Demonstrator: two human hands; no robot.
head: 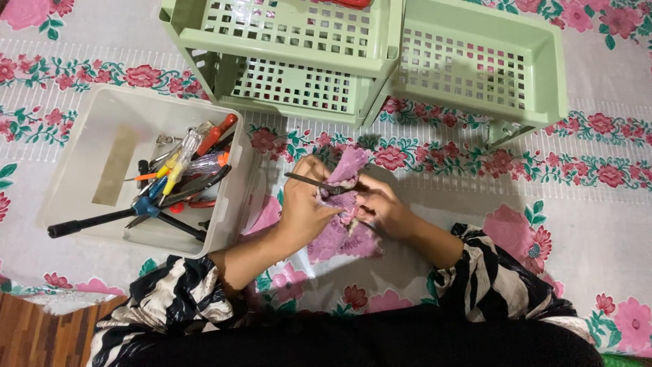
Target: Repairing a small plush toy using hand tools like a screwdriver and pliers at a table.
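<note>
I see the left hand [307,204] curled around a thin dark metal tool [314,182], wrapped partly in a fuzzy purple cloth [343,228] on the flowery table cover [584,224]. The right hand [382,207] pinches the cloth near the tool. The cloth looks soft and floppy (easy to bunch up). The tool looks stiff and slippery, I think, so holding its middle seems best.

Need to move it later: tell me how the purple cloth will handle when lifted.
The purple cloth is bunched and folded between the left hand and right hand, so it is probably floppy and will droop. Its fuzzy surface suggests an easy grip; likely light.
</note>
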